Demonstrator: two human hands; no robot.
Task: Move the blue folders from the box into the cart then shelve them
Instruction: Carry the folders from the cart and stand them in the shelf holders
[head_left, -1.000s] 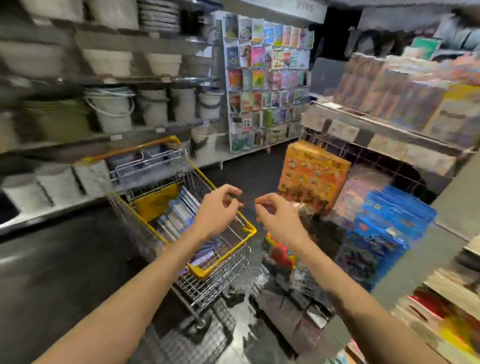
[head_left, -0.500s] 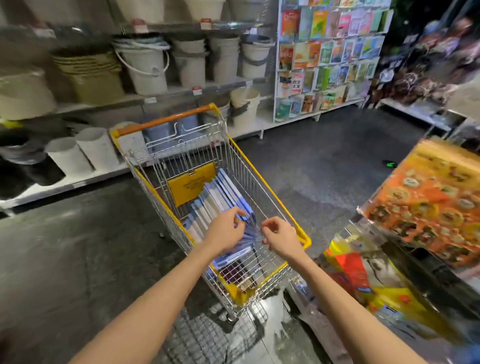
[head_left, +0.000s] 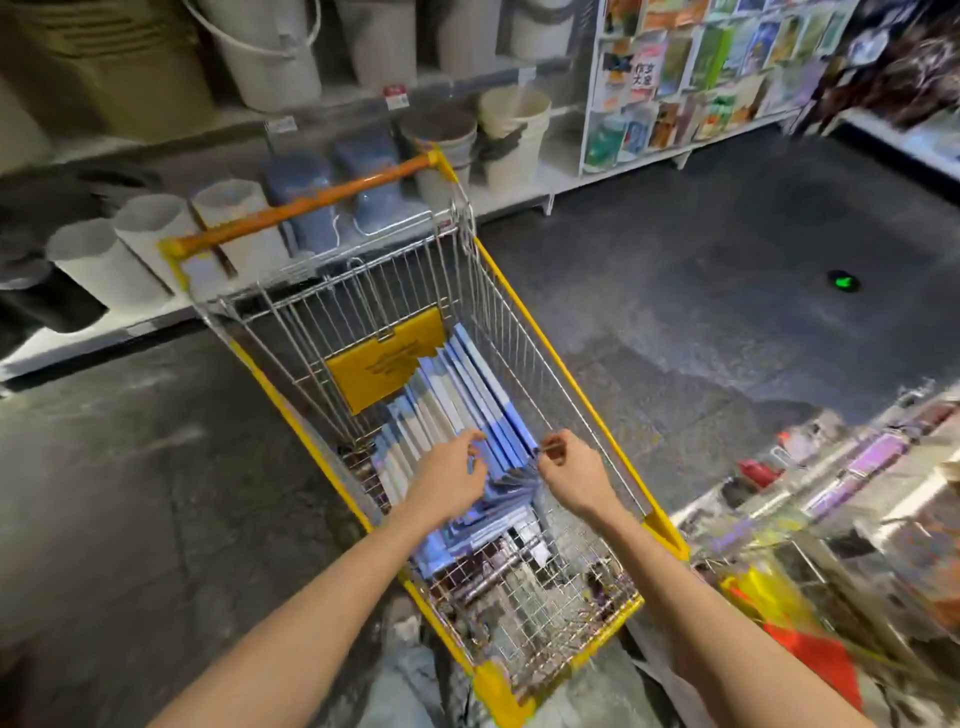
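Pinching blue folders (head_left: 467, 384) inside cart (head_left: 548, 354), left hand (head_left: 449, 475), right hand (head_left: 571, 475) grips (buckets (head_left: 514, 130) behind)

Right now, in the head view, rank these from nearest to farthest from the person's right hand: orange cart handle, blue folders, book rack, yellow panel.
1. blue folders: in the cart, at the fingertips of the right hand.
2. yellow panel: behind the folders, on the cart's far wall.
3. orange cart handle: cart's far end, above.
4. book rack: across the aisle, upper right.
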